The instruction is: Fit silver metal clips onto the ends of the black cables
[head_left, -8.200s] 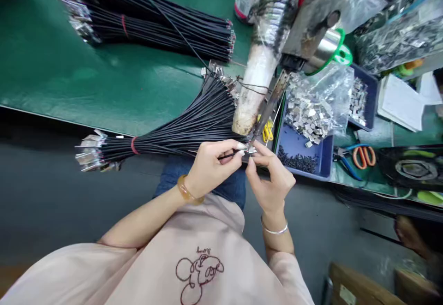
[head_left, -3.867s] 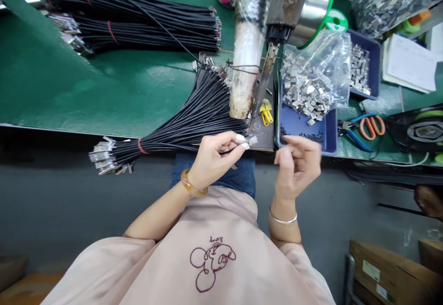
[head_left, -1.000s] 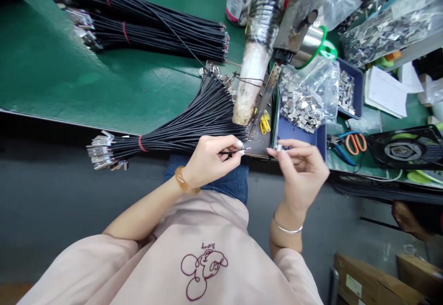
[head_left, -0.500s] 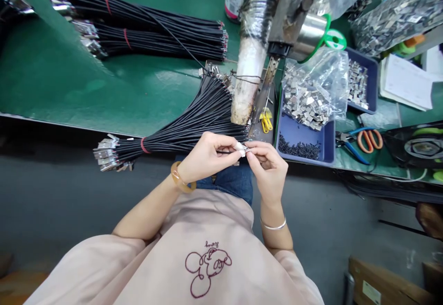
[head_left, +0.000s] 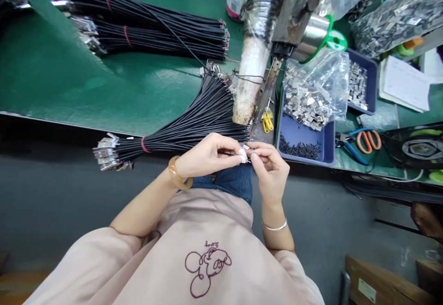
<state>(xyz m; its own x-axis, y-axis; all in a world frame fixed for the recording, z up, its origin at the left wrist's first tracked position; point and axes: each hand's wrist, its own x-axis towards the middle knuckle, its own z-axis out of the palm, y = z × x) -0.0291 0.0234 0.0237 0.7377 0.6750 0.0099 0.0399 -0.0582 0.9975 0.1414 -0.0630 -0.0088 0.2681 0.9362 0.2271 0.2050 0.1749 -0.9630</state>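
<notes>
My left hand (head_left: 206,155) pinches the end of one black cable drawn from the fanned bundle (head_left: 194,122) that lies over the table's front edge, tied with a red band. My right hand (head_left: 271,170) meets it fingertip to fingertip, pinching a small metal shell (head_left: 246,148) at the cable's tip. Both hands hover just in front of the table edge, below the wrapped tool barrel (head_left: 249,83) and its thin metal tip (head_left: 266,97).
Two more tied cable bundles (head_left: 145,32) lie on the green mat (head_left: 69,83) at the back. A blue tray (head_left: 304,143) holds a bag of metal shells (head_left: 311,97) and small black parts. Orange-handled scissors (head_left: 363,141) and a fan (head_left: 422,148) are on the right.
My right hand came back from the blue tray with a metal shell to the cable tip held by my left hand. Over the last half second the hands barely moved.
</notes>
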